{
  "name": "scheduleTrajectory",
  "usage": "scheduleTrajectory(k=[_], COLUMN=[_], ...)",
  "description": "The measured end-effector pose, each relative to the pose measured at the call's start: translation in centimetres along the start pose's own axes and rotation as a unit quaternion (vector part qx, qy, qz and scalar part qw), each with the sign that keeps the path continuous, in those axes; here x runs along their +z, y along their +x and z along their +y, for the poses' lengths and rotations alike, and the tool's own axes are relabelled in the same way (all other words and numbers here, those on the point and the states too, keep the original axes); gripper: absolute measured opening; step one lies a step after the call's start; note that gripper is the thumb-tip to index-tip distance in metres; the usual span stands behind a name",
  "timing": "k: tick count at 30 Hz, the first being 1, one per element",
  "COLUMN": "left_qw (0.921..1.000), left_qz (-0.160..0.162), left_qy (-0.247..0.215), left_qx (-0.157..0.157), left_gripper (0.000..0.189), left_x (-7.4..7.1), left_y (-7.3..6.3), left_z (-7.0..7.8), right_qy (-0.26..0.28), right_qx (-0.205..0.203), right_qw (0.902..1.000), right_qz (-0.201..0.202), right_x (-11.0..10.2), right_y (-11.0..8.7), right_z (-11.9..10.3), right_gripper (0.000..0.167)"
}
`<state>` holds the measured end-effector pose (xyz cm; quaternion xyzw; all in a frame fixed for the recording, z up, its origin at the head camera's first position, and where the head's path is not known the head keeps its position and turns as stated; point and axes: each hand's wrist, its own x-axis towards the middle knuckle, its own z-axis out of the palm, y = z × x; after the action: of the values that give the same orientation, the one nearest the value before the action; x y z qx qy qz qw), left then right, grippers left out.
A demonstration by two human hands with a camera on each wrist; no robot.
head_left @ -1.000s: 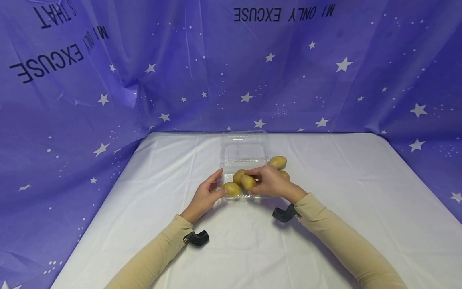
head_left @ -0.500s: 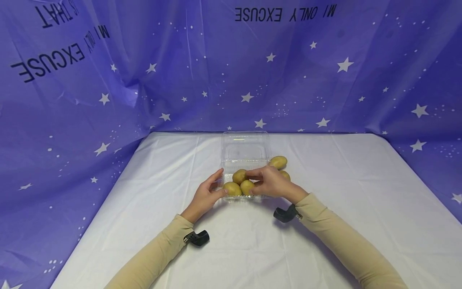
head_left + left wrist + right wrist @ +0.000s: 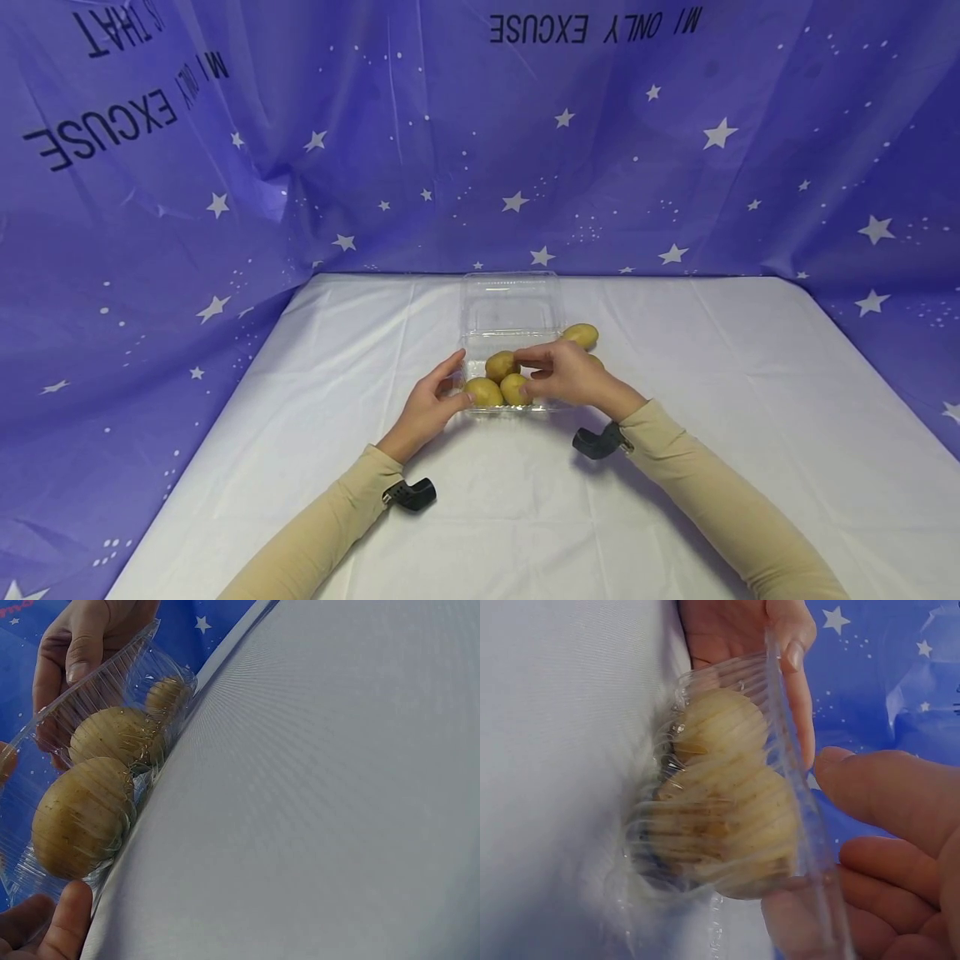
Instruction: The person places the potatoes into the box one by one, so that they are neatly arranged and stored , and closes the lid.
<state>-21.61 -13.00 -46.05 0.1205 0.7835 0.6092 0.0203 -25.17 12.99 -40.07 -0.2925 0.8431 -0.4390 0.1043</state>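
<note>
A clear plastic clamshell container [image 3: 501, 409] stands with its lid [image 3: 512, 302] raised behind it. Inside lie three potatoes: one front left [image 3: 483, 392], one front right [image 3: 515, 389] and one behind [image 3: 502, 365]. My left hand [image 3: 426, 408] rests against the container's left side, thumb at the front corner and fingers stretched along the edge. Over its right side is my right hand [image 3: 567, 377]. In the right wrist view this hand [image 3: 900, 832] has thumb and fingers apart with nothing between them, beside the potatoes [image 3: 720, 795] seen through the ribbed wall.
Two more potatoes lie on the white cloth just right of the container, one at the back [image 3: 581, 336] and one partly behind my right hand [image 3: 596, 361]. A purple star-patterned curtain [image 3: 420, 150] surrounds the table [image 3: 480, 517]. Both wrists carry black mounts [image 3: 411, 495].
My right hand has lowered a potato into the front of the container and let go of it, then drawn slightly right. The left hand has stayed in place.
</note>
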Motion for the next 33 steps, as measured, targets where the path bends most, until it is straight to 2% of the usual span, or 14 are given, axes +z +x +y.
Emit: scheduleTrajectory(k=[5, 11, 20, 33], left_qw=[1.0, 1.0, 1.0, 1.0], left_qz=[0.0, 0.0, -0.003, -0.005], left_qy=[0.002, -0.004, -0.004, -0.005], left_qx=[0.001, -0.002, 0.0, -0.001], left_gripper=[0.074, 0.074, 0.074, 0.074], left_x=[0.0, 0.1, 0.0, 0.0], left_y=[0.0, 0.1, 0.1, 0.0], left_z=[-0.1, -0.2, -0.3, -0.2], right_qy=[0.003, -0.02, -0.04, -0.069], right_qx=[0.008, 0.005, 0.051, 0.071], right_qw=[0.9998, 0.9983, 0.993, 0.9884], right_qz=[0.016, 0.055, 0.099, 0.115], right_x=[-0.9, -3.0, -6.1, -7.8], right_y=[-0.3, -1.0, -3.1, -5.2], right_z=[-0.2, 0.4, 2.6, 4.9], right_gripper=[0.054, 0.051, 0.05, 0.052])
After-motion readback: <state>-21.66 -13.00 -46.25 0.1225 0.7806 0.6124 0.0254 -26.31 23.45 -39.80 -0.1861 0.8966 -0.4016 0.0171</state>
